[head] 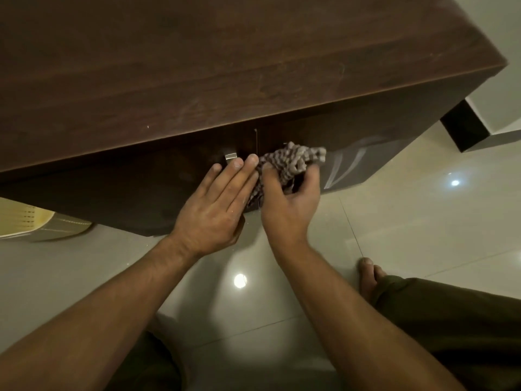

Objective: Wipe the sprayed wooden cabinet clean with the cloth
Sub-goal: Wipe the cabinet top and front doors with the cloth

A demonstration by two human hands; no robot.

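A dark brown wooden cabinet (197,80) fills the upper part of the head view, its front face dropping toward the floor. My right hand (284,201) grips a bunched grey-and-white knobbly cloth (293,162) against the right door, just right of the seam between the doors. My left hand (217,204) lies flat with straight fingers on the left door, fingertips beside a small metal handle (229,157). Pale wet streaks (346,165) show on the door to the right of the cloth.
Glossy pale floor tiles (408,210) lie below, with lamp reflections. A cream perforated plastic object (31,218) sits on the floor at the left. My bare foot (369,275) and dark trouser leg are at the lower right. A dark block (465,128) stands beyond the cabinet's right corner.
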